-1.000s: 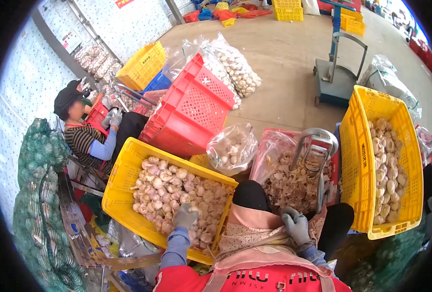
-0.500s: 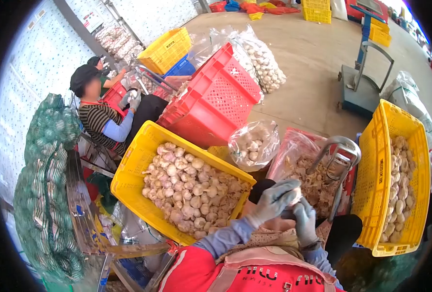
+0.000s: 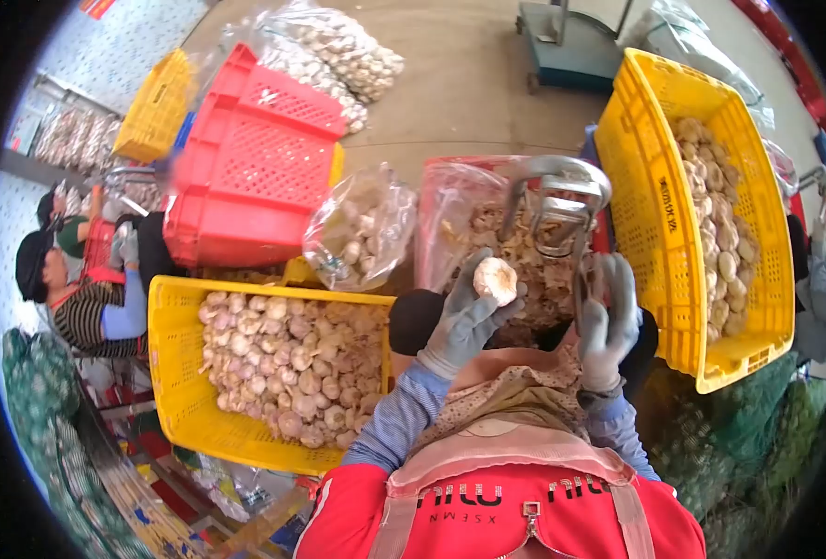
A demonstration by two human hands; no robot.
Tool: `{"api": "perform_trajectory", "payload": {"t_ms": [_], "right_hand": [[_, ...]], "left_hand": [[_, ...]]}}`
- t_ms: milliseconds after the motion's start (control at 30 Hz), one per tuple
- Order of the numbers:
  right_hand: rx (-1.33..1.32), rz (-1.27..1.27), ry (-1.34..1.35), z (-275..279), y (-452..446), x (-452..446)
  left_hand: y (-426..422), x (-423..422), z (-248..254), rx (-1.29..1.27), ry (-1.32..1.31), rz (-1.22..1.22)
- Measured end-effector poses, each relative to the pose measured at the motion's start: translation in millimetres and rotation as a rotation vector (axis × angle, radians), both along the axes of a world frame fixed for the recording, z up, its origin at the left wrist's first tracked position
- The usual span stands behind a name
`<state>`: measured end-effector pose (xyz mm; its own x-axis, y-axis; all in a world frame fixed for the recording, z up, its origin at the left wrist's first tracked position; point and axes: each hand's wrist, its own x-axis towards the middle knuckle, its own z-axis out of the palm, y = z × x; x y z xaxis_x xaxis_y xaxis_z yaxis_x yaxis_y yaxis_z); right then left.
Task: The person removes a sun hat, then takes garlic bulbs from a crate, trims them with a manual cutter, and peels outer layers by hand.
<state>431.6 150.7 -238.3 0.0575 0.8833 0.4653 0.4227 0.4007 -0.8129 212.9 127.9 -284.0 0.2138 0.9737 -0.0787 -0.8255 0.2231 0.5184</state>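
A whitish garlic bulb (image 3: 495,281) rests in the fingers of my left hand (image 3: 460,326), its pale brownish face turned up. My right hand (image 3: 610,326) is raised beside the metal frame (image 3: 562,191), thumb apart from the extended fingers; I make out nothing held in it. Both hands wear grey gloves. Beneath and beyond them lies a red crate (image 3: 469,166) lined with clear plastic, holding loose garlic skins (image 3: 525,242). To the left stands a yellow crate (image 3: 176,373) of unpeeled garlic bulbs (image 3: 287,363).
On the right is a yellow crate (image 3: 655,252) with paler bulbs (image 3: 716,224). A clear bag of garlic (image 3: 362,233) and a tall red crate (image 3: 255,177) stand ahead left. A person in a striped top (image 3: 96,312) sits far left. A platform scale (image 3: 567,56) stands beyond.
My hands have separated: the garlic bulb, earlier between them, is now in my left hand alone, and my right hand has moved right toward the metal frame. The view has turned right and downward.
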Motion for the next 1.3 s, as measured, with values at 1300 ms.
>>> {"api": "perform_trajectory", "payload": {"t_ms": [1300], "right_hand": [[-0.308, 0.147, -0.211, 11, -48, 7]], "left_hand": [[-8, 46, -3, 0.022, 0.742, -0.038]]}}
